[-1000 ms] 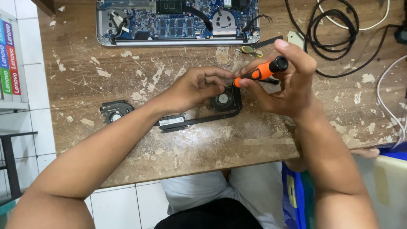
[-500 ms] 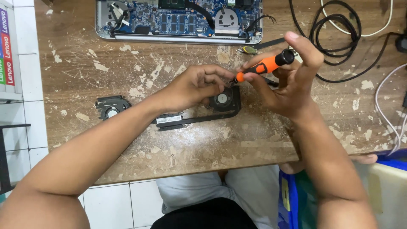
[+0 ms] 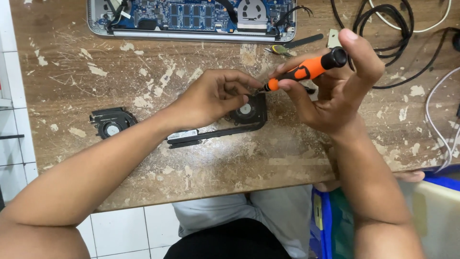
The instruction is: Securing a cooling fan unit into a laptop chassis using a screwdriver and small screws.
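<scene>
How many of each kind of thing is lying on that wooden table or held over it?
Cooling fans: 2, a loose fan and a fan with heat pipe under the left hand.
Screwdrivers: 1, an orange and black screwdriver in the right hand.
Opened laptops: 1, the opened laptop.
Total: 4, leaving out the cables and small bits.

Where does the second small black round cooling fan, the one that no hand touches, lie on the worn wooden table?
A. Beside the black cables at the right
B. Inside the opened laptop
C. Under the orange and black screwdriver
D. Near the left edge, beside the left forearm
D: the loose black fan lies alone on the wooden table near its left edge, apart from both hands.
</scene>
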